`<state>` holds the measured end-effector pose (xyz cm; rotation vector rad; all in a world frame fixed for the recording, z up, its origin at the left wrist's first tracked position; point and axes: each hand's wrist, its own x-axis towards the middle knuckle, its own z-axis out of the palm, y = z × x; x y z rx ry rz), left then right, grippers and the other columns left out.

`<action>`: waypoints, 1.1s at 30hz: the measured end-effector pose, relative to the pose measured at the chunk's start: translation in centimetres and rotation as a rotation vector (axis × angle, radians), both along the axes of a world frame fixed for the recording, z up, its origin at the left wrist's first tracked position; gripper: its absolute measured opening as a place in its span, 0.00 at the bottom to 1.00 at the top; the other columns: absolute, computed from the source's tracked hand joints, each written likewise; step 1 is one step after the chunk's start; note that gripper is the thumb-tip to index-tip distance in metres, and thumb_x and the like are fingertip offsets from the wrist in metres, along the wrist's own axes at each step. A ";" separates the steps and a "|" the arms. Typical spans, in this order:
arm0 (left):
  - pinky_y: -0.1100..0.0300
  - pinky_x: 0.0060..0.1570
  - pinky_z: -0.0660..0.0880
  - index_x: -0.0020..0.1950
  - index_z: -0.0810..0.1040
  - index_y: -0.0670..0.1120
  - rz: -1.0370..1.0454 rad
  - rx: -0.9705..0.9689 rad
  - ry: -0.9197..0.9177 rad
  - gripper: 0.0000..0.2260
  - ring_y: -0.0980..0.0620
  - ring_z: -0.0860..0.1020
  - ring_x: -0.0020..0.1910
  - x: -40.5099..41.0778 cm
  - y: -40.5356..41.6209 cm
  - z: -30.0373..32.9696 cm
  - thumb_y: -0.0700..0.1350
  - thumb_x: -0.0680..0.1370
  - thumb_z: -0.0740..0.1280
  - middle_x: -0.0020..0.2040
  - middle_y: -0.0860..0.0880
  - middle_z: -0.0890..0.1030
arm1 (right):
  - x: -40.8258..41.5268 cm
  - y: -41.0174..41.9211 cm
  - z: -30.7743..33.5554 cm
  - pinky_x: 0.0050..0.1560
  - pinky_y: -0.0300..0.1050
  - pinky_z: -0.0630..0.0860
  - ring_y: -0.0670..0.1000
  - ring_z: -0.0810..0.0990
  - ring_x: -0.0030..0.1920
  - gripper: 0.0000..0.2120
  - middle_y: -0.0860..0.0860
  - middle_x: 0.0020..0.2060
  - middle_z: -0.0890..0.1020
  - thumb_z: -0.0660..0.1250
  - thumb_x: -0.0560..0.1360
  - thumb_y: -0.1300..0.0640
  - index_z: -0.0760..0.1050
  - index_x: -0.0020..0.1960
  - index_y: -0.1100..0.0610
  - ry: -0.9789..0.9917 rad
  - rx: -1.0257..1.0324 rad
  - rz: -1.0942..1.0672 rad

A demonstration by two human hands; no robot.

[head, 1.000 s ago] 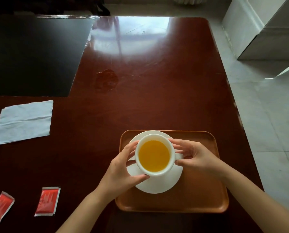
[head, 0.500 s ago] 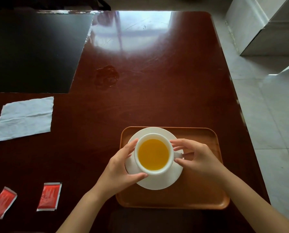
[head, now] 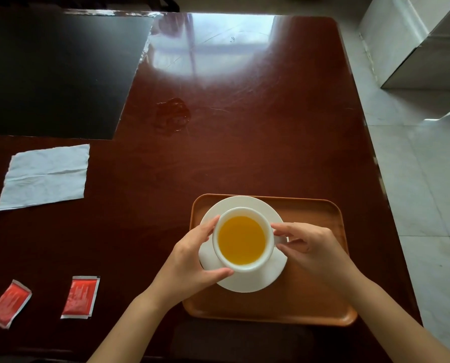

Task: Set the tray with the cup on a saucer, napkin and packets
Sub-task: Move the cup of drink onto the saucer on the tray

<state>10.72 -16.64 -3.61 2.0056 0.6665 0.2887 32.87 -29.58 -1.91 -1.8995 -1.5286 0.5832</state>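
A white cup [head: 242, 239] full of yellow-orange liquid is over a white saucer [head: 247, 280] on the brown tray [head: 315, 292] near the table's front edge. My left hand [head: 192, 260] wraps the cup's left side, thumb under its front rim. My right hand [head: 311, 248] pinches the cup's handle on the right. Whether the cup rests on the saucer or hovers just above it, I cannot tell. A white napkin [head: 44, 176] lies flat at the left. Two red packets [head: 8, 303] [head: 81, 297] lie at the front left.
The dark red table [head: 244, 153] carries a black mat [head: 53, 72] at the back left and a small wet spill [head: 172, 115] in the middle. Its right edge drops to a pale tiled floor [head: 422, 205], with a white cabinet [head: 417, 40] at the back right.
Both hands have kept hold of the cup and shifted it slightly toward the saucer's centre, a little lower. The view has tilted a bit.
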 end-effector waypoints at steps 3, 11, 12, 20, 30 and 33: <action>0.65 0.65 0.68 0.71 0.56 0.61 0.003 -0.001 -0.007 0.40 0.62 0.68 0.67 -0.1 0.0 -0.2 0.55 0.66 0.76 0.67 0.63 0.67 | 0.1 0.0 0.0 0.41 0.41 0.81 0.47 0.83 0.43 0.19 0.53 0.44 0.86 0.74 0.66 0.69 0.79 0.55 0.59 -0.004 0.002 -0.001; 0.70 0.65 0.65 0.73 0.60 0.56 -0.013 -0.009 0.051 0.37 0.64 0.67 0.67 -0.5 0.6 0.6 0.60 0.67 0.73 0.67 0.63 0.68 | -0.3 0.1 1.0 0.39 0.50 0.83 0.50 0.84 0.43 0.14 0.51 0.45 0.86 0.74 0.68 0.63 0.80 0.54 0.56 -0.126 -0.052 -0.022; 0.69 0.64 0.65 0.72 0.62 0.53 -0.003 0.011 0.082 0.36 0.64 0.68 0.66 -0.5 0.7 1.1 0.63 0.68 0.70 0.67 0.61 0.69 | -0.3 0.2 1.4 0.40 0.49 0.83 0.50 0.84 0.44 0.13 0.51 0.45 0.86 0.74 0.69 0.61 0.80 0.53 0.55 -0.162 -0.057 -0.027; 0.57 0.42 0.77 0.49 0.76 0.48 0.147 0.436 0.263 0.10 0.55 0.78 0.43 -0.2 1.9 6.9 0.53 0.77 0.64 0.44 0.53 0.79 | -3.1 4.9 6.3 0.37 0.45 0.77 0.50 0.80 0.44 0.09 0.47 0.42 0.83 0.66 0.72 0.51 0.77 0.51 0.51 -0.412 -0.005 0.038; 0.57 0.45 0.77 0.58 0.73 0.48 0.338 0.758 0.469 0.15 0.52 0.78 0.45 -4.4 5.0 12.2 0.57 0.78 0.59 0.49 0.50 0.79 | -9.0 13.5 10.3 0.45 0.49 0.73 0.55 0.76 0.49 0.12 0.51 0.47 0.78 0.60 0.74 0.50 0.72 0.55 0.53 -0.500 0.071 0.201; 0.55 0.48 0.77 0.59 0.72 0.48 0.411 0.765 0.503 0.16 0.50 0.78 0.48 -7.2 6.7 13.1 0.57 0.78 0.59 0.51 0.49 0.79 | -11.1 15.9 11.0 0.47 0.49 0.73 0.55 0.75 0.52 0.14 0.51 0.50 0.78 0.60 0.74 0.49 0.71 0.57 0.52 -0.480 0.082 0.232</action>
